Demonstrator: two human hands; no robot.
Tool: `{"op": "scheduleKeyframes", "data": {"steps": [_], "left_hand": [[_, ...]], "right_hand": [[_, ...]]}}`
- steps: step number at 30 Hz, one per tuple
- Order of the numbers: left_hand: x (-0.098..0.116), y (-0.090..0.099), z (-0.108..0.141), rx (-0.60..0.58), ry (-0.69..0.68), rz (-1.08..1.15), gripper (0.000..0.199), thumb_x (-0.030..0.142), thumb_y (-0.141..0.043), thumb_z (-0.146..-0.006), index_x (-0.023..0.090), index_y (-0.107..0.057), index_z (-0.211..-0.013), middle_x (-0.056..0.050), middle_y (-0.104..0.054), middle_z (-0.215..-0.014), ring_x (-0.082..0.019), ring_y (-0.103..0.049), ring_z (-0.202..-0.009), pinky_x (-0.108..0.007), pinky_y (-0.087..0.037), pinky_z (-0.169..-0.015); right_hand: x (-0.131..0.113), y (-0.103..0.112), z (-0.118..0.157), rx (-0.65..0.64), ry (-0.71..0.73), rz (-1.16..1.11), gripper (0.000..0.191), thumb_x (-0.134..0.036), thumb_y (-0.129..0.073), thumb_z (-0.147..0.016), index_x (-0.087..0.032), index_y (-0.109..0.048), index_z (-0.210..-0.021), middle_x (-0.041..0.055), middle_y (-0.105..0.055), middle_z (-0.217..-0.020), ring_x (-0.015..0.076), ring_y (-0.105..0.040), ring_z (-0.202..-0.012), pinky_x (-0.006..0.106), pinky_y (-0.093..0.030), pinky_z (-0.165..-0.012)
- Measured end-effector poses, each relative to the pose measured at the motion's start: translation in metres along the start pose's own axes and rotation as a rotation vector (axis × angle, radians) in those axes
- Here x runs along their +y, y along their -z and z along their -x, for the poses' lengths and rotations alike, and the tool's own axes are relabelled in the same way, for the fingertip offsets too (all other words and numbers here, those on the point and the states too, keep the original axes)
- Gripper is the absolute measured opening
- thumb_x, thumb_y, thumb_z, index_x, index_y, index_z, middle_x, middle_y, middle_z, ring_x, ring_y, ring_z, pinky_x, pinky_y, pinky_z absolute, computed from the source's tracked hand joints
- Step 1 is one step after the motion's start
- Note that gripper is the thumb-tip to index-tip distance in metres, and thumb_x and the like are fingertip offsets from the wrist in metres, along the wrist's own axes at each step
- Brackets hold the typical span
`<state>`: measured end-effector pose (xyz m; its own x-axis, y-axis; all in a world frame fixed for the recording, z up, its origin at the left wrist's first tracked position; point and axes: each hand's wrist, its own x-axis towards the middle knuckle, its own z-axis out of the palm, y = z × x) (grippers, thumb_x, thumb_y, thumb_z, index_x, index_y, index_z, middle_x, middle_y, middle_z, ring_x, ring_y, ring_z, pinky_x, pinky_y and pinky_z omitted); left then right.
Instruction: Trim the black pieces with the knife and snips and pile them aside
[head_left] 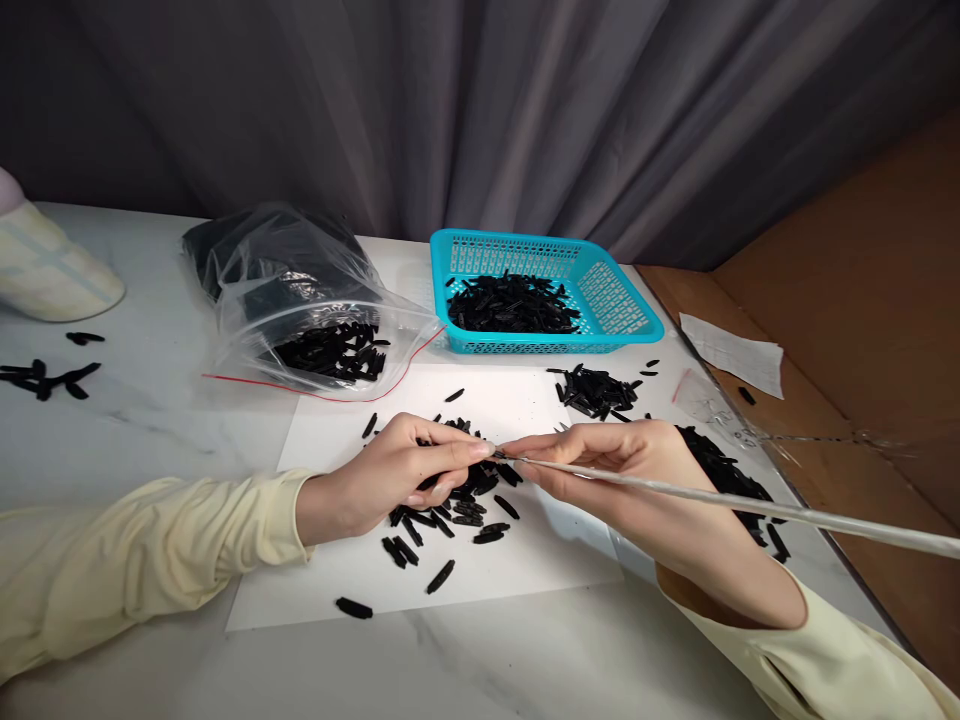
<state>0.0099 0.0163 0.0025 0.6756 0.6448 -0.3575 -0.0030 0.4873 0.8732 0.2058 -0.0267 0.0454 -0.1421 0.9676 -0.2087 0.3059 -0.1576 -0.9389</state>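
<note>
Hands: our left hand (375,475) and right hand (634,445) meet low over the pile, fingertips close together, probably so each steadies the other.
Pinch: our left fingers are closed on a small dark sliver (499,455); our right fingers grip the end of a long, thin, whitish rod (750,508) beside it. Whether the sliver belongs to the rod, we cannot tell.
Pieces: slender, ridged black pieces (441,576) lie scattered beneath our hands on a flat white paper sheet (300,580), whose pale ground seems useful for spotting them.
Basket: a turquoise perforated plastic basket (525,346) stands behind, its walls keeping more pieces together.
Bag: a clear plastic zip bag (300,285), red-edged, lies with its mouth towards us, likely for easy reach.
Heap: a small black heap (596,390) sits apart on the marbled white surface (150,420), perhaps to avoid mixing.
</note>
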Motion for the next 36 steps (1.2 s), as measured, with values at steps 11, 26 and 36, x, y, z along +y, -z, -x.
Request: {"op": "scheduleKeyframes", "data": {"steps": [11, 26, 36], "left_hand": [[0.0, 0.0, -0.001, 0.005, -0.009, -0.009, 0.035, 0.027, -0.057, -0.084, 0.011, -0.052, -0.052, 0.007, -0.035, -0.044, -0.001, -0.022, -0.037, -0.023, -0.012, -0.039], [-0.001, -0.001, 0.0, 0.008, -0.005, -0.01, 0.034, 0.027, -0.057, -0.083, 0.012, -0.051, -0.053, 0.007, -0.035, -0.045, -0.002, -0.022, -0.037, -0.023, -0.011, -0.039], [0.003, -0.002, 0.0, 0.024, 0.016, -0.003, 0.032, 0.029, -0.057, -0.085, 0.011, -0.051, -0.058, 0.008, -0.032, -0.046, -0.001, -0.02, -0.037, -0.023, -0.011, -0.04]], "right_hand": [[-0.001, -0.001, 0.001, 0.006, -0.011, -0.008, 0.017, -0.026, -0.071, -0.072, -0.017, -0.065, -0.058, 0.0063, -0.073, -0.089, 0.0237, -0.068, -0.087, 0.027, -0.054, -0.071], [0.0, -0.001, -0.001, -0.001, 0.045, 0.03, 0.017, -0.025, -0.069, -0.074, -0.018, -0.064, -0.059, 0.0043, -0.073, -0.09, 0.0213, -0.069, -0.086, 0.024, -0.054, -0.071], [0.001, -0.014, 0.006, 0.125, 0.169, 0.303, 0.022, -0.02, -0.059, -0.08, -0.02, -0.062, -0.058, 0.0021, -0.072, -0.096, 0.0213, -0.07, -0.078, 0.025, -0.054, -0.066]]}}
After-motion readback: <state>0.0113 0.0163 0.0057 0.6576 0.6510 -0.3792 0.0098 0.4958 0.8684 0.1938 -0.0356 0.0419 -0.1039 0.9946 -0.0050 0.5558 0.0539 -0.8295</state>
